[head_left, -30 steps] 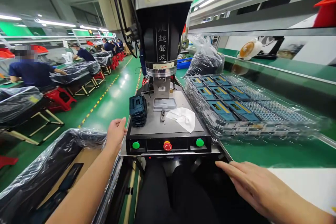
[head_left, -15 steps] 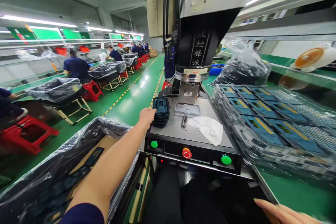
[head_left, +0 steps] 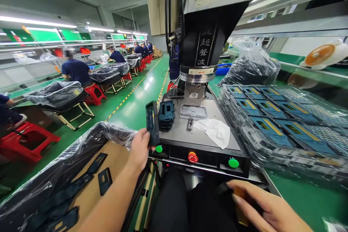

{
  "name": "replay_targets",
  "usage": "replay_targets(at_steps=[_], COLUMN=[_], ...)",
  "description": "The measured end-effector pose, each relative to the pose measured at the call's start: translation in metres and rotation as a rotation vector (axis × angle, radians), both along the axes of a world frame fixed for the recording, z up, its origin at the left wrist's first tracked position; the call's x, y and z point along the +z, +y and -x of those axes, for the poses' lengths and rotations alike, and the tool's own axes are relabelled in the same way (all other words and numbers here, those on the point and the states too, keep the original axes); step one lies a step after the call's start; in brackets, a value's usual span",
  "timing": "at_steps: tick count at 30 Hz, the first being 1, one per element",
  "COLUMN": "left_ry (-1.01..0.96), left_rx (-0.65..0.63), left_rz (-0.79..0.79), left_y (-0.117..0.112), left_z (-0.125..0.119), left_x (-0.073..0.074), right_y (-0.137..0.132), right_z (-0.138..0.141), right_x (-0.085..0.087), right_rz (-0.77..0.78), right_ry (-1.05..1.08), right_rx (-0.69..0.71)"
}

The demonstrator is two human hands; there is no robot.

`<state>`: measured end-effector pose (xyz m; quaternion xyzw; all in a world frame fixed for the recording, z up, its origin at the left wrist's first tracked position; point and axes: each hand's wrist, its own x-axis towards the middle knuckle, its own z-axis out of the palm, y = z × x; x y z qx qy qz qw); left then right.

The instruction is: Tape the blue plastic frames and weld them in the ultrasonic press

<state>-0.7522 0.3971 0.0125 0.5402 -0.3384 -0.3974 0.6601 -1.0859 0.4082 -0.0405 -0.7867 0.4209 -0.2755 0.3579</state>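
Observation:
My left hand (head_left: 140, 148) grips a dark teal plastic housing (head_left: 152, 123) by its lower end. It holds the housing upright at the left front corner of the ultrasonic press table, apart from a stack of similar housings (head_left: 166, 116). Low at the right, my right hand (head_left: 263, 203) is closed on a blurred amber piece (head_left: 241, 206) with a dark end, above my lap. Under the press's metal horn (head_left: 194, 94) lies a pale shallow fixture (head_left: 182, 116), with a small metal block (head_left: 190, 124) before it and a white cloth (head_left: 217, 132) beside it.
A plastic-lined bin (head_left: 119, 130) at left holds loose housings on cardboard. Clear trays (head_left: 244, 145) of housings with yellow strips stand at right. Two green buttons and a red emergency stop (head_left: 193, 157) line the press front. Co-workers sit along a bench at left.
My left hand has drawn back from the stack toward me with one housing. My right hand has come further into view, up and left, now with the amber piece.

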Motion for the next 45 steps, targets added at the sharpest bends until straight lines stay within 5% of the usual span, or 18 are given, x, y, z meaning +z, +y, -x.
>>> replay_targets(at_steps=[4,9,13,19,23,26,32,37,45], left_ry=[0.089,0.099,0.024,0.09,0.194,0.177,0.478,0.596,0.661], left_rx=[-0.12,0.001,0.062,-0.071,-0.258,-0.416,-0.256,-0.225,-0.188], left_rz=[-0.115,-0.248,-0.235,-0.262,-0.466,-0.621,-0.66,-0.616,-0.563], left_y=[0.052,0.098,0.118,0.117,0.111,0.109,0.118,0.124,0.118], left_z=[0.035,0.062,0.069,0.058,0.044,0.034,0.028,0.037,0.053], left_x=[-0.053,-0.123,-0.152,-0.142,-0.125,-0.123,-0.14,-0.148,-0.149], right_y=[0.009,0.041,0.057,0.045,0.038,0.038,0.041,0.043,0.05], right_z=[-0.064,-0.125,-0.135,-0.101,-0.078,-0.072,-0.07,-0.077,-0.087], right_x=[0.0,-0.05,-0.085,-0.092,-0.088,-0.093,-0.106,-0.108,-0.111], right_rz=[-0.422,-0.962,-1.073,-0.95,-0.751,-0.756,-0.973,-0.991,-1.016], right_ry=[-0.244,-0.587,-0.563,-0.258,-0.061,-0.096,-0.561,-0.738,-0.708], right_rx=[0.034,0.123,0.13,0.128,0.207,0.164,-0.327,-0.361,-0.328])
